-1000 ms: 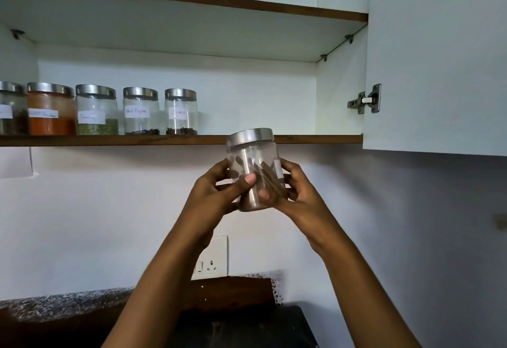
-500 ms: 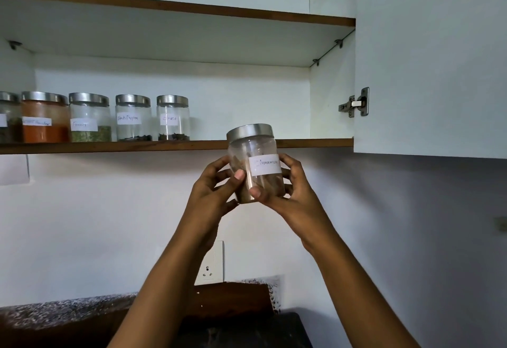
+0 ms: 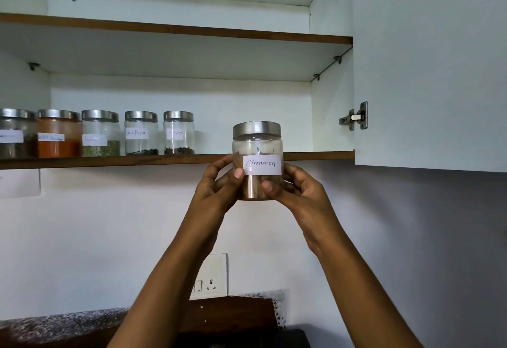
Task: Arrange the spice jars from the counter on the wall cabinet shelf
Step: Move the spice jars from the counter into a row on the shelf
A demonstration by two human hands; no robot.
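- The white wall cabinet (image 3: 178, 117) is standing open, its smooth matte panels showing bare inside.
- The flat white cabinet door (image 3: 433, 73) is hanging open at the right.
- The lower shelf (image 3: 109, 161), a white board with a brown wood-toned front edge, is carrying a row of jars along its left half.
- The left hand (image 3: 216, 185) and right hand (image 3: 299, 191) are gripping the Cinnamon jar (image 3: 257, 144) between them, fingers curled around its sides and both thumbs pressing on its near face.
- The Cinnamon jar is being held upright in the air in front of the shelf's front edge, to the right of the row. It is showing as a clear, round, straight-sided jar with a brushed metal lid (image 3: 257, 129), a white handwritten paper label (image 3: 262, 165) facing the camera, and brown contents in its lower part.
- Five matching clear jars with metal lids and white labels are sitting on the shelf. From the left they are a dark-filled jar (image 3: 16, 133), an orange-red powder jar (image 3: 59, 133), a jar of green flakes (image 3: 101, 133), the Black Pepper jar (image 3: 141, 133) and the Cloves jar (image 3: 179, 133).
- A white rectangular wall socket (image 3: 211, 276) is sitting on the wall below the hands.
- A metal hinge (image 3: 355, 116) is joining the door to the cabinet side.
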